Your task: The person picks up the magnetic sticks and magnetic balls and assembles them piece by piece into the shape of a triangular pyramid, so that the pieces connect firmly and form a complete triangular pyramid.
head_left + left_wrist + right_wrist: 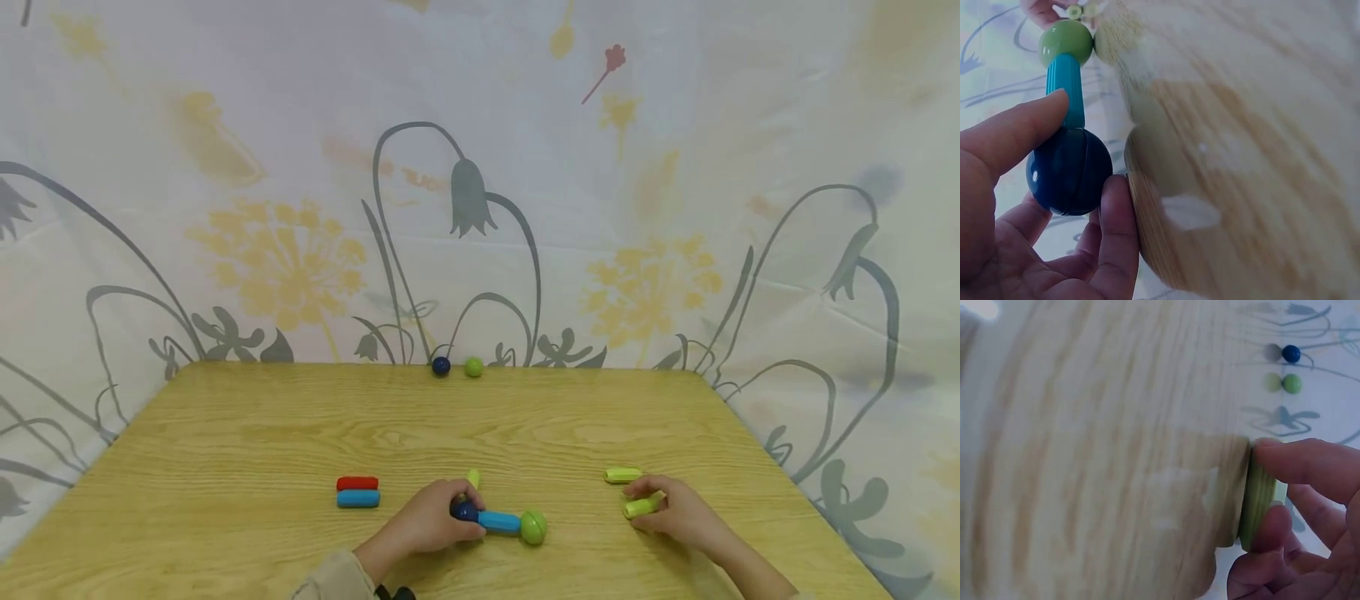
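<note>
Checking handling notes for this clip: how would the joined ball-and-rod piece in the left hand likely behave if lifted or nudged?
The joined piece looks like stiff, smooth plastic, so probably slippery. Its round ends, the dark blue ball and green ball, would likely let it roll. The left hand grips one end only; the joints might separate.

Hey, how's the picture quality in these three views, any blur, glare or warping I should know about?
Head view: evenly lit and sharp, soft shadows, slight wide-angle bending at the table edges. Left wrist view: the dark blue ball held by the left hand is in focus and shows small highlights, but the wood is smeared. Right wrist view: the wood is blurred with a pale glare patch; the green stick pinched by the right hand is soft.
</note>
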`<state>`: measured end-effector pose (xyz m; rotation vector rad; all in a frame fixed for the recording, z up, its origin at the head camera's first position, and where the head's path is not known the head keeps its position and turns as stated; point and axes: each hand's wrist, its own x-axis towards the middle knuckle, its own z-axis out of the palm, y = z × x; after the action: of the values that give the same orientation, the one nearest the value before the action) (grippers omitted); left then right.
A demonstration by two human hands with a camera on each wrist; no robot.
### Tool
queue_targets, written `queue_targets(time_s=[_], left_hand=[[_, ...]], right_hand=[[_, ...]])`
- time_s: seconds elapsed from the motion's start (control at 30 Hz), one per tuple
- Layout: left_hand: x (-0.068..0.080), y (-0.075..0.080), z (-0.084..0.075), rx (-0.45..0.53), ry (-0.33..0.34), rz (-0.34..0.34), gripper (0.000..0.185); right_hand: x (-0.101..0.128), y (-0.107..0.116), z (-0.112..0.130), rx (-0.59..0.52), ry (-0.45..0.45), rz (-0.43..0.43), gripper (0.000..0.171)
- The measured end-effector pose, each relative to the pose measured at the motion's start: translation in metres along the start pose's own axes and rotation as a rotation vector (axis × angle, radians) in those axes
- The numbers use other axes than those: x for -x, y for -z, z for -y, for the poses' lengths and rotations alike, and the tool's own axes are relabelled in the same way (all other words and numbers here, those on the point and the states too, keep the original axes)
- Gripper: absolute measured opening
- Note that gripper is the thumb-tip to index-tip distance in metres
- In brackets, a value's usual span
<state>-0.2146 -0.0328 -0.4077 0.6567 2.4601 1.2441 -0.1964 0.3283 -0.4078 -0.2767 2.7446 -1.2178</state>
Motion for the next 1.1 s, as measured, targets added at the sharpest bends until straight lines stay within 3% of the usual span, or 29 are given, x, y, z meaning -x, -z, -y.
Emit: queue_targets(time_s=[0.27, 0.53, 1.1], left_hand=[[0.002, 0.001, -0.001, 0.01, -0.02, -0.002, 0.021], [0.004, 0.002, -0.002, 0.05, -0.04, 0.002, 0.026], [0.005, 0.001, -0.004, 0.028, -0.015, -0.005, 0.019]], right_hand=[[-0.002, -0.006, 0.009, 0.096, 0.052, 0.037, 0.022], [-0.009, -0.02, 0.027, -0.011, 0.057, 0.037, 0.028], [-0.034, -0.049, 0.056, -0.13, 0.093, 0.084, 0.028]])
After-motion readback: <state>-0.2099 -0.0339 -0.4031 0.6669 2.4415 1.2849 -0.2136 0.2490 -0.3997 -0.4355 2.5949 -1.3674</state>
